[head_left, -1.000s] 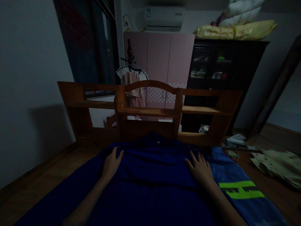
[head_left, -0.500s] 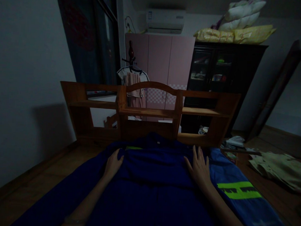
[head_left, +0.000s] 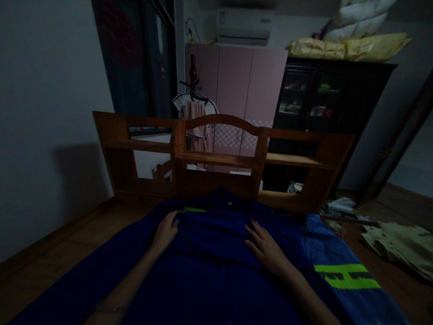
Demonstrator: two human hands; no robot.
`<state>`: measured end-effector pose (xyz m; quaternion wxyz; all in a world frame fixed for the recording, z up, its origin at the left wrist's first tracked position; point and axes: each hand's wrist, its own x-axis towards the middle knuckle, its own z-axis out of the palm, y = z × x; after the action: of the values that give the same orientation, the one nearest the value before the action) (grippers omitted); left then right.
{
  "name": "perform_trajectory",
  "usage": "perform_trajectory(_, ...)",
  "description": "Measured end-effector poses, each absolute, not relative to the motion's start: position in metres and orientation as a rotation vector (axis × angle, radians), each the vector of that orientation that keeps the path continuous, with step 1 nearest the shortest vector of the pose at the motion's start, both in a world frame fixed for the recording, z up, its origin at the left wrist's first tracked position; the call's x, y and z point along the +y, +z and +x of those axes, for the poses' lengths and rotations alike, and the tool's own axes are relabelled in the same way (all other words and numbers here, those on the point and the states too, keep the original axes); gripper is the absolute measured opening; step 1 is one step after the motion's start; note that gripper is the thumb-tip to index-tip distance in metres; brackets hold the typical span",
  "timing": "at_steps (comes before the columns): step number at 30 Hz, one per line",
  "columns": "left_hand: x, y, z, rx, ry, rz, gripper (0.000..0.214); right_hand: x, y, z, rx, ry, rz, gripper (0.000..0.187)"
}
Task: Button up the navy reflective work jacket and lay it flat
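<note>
A dark blue jacket (head_left: 212, 271) lies spread out before me, its collar towards the wooden headboard and a bright yellow-green patch showing near the upper left. My left hand (head_left: 165, 233) is at the left of its upper part, fingers bent together on a fold of the cloth; the fingertips are partly hidden. On the right of the same fold my right hand (head_left: 268, 249) lies flat, fingers spread, pressing on the fabric. To the right is a lighter blue sleeve-like piece (head_left: 316, 242) with a yellow-green band.
Behind the jacket stands a wooden headboard (head_left: 220, 159) with open shelves. Beige clothing (head_left: 405, 247) lies at the right. Farther back are a coat stand with clothes (head_left: 195, 107), a pink wardrobe (head_left: 233, 82) and a dark cabinet (head_left: 361, 96). A wall (head_left: 44, 104) rises at the left.
My right hand has moved left across the jacket, from near its right side towards the middle. My left hand has stayed at nearly the same spot on the cloth. The view has shifted slightly.
</note>
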<state>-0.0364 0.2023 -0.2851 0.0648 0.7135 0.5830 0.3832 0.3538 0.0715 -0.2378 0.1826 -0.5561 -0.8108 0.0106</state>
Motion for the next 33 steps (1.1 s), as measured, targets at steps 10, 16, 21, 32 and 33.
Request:
perform_trajectory(10,0.198,-0.281,-0.034,1.708,1.165,2.139,0.041,0.073,-0.238,0.354,-2.289,0.033,-1.55,0.054)
perform_trajectory(16,0.197,-0.278,-0.032,1.702,1.196,2.132,0.04,0.075,-0.239,0.355,-2.291,0.027,-1.547,0.055)
perform_trajectory(21,0.191,-0.264,-0.034,1.691,1.254,2.086,0.035,0.071,-0.234,0.353,-2.294,0.032,-1.542,0.055)
perform_trajectory(32,0.193,-0.256,-0.056,2.051,1.617,2.042,0.035,0.082,-0.244,0.362,-2.14,0.085,-1.531,0.054)
perform_trajectory(33,0.193,-0.254,-0.057,2.062,1.648,2.074,0.036,0.084,-0.248,0.364,-2.169,0.074,-1.52,0.054)
